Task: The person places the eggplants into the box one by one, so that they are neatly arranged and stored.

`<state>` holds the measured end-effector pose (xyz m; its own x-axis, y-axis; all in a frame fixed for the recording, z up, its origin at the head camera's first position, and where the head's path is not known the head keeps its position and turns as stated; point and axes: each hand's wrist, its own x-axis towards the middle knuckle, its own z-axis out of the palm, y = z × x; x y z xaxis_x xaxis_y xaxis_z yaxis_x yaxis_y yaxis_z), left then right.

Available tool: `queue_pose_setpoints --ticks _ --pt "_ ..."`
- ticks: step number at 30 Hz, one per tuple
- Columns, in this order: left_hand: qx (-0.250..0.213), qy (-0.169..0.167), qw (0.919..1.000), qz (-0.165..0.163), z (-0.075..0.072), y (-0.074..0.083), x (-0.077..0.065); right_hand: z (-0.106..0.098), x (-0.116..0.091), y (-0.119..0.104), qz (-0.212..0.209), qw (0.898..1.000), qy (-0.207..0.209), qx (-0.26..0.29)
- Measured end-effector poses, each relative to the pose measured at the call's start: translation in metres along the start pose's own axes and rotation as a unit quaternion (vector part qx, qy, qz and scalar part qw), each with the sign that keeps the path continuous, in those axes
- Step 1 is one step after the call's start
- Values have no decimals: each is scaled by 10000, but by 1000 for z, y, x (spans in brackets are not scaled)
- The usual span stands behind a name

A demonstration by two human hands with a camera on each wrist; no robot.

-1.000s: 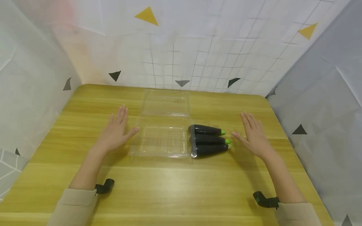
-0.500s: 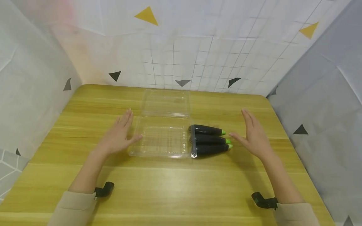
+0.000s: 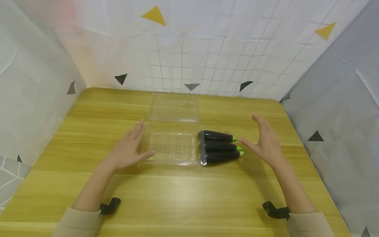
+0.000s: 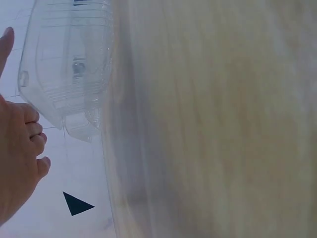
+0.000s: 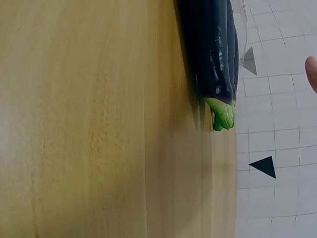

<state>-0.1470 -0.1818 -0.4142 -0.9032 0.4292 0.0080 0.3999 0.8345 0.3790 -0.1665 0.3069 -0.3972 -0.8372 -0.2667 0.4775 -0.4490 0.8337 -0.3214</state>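
Note:
A clear plastic clamshell box (image 3: 171, 144) lies on the table with its lid (image 3: 174, 107) folded back toward the wall. Against its right side are three dark eggplants (image 3: 220, 146), side by side, their green stem ends pointing right. My left hand (image 3: 125, 151) is at the box's left edge, fingers extended and thumb over the near left corner; whether it touches the plastic I cannot tell. To the right of the stems, my right hand (image 3: 267, 144) hovers with thumb and fingers spread, holding nothing. The right wrist view shows the eggplants (image 5: 213, 54) and only a fingertip.
The wooden table (image 3: 183, 197) extends in front of the box and to both sides. White sheets with triangle marks hang behind it (image 3: 189, 62) and at the left and right. Each forearm carries a black wrist camera mount (image 3: 275, 210).
My left hand has moved right and slightly nearer to me, from beside the box to its left edge. My right hand has shifted a little left, its fingers bending slightly. Box and eggplants stay put.

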Motion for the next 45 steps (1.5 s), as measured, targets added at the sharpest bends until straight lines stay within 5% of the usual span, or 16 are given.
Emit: queue_pose_setpoints --ticks 8,23,45 --pt "72 -32 9998 164 5 2 -2 1 -1 -6 -170 9986 375 334" --pt "-101 -181 9998 -72 12 5 -10 7 -1 -11 -837 9900 777 825" --pt "-278 -239 9992 -131 15 7 -12 21 -2 -23 -1596 9797 495 1107"
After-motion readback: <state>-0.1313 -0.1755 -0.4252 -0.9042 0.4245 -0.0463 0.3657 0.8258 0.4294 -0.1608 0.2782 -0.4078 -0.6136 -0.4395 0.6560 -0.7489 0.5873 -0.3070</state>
